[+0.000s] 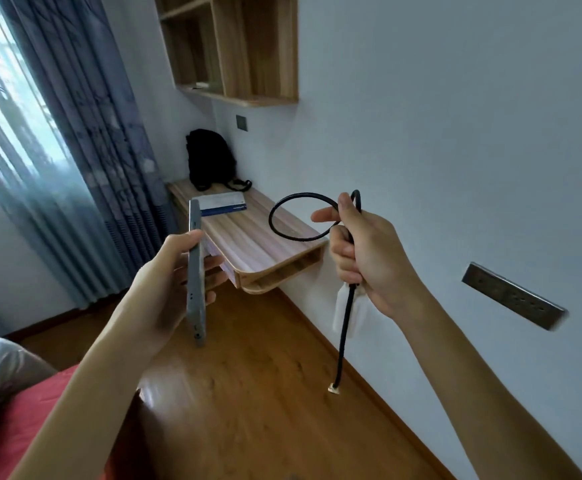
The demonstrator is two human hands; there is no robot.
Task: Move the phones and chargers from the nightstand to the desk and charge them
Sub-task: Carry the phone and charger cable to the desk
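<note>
My left hand grips a grey phone edge-on, held upright in front of me. My right hand is closed around a white charger plug and its black cable. The cable loops above my fingers, and its free end with a small connector dangles toward the floor. A wall-mounted wooden desk lies just beyond both hands. A dark wall socket strip sits on the wall to the right of my right hand.
On the desk stand a black backpack and a blue-and-white booklet. Wooden shelves hang above. Curtains cover the window at left. A red bed fills the lower left over a wooden floor.
</note>
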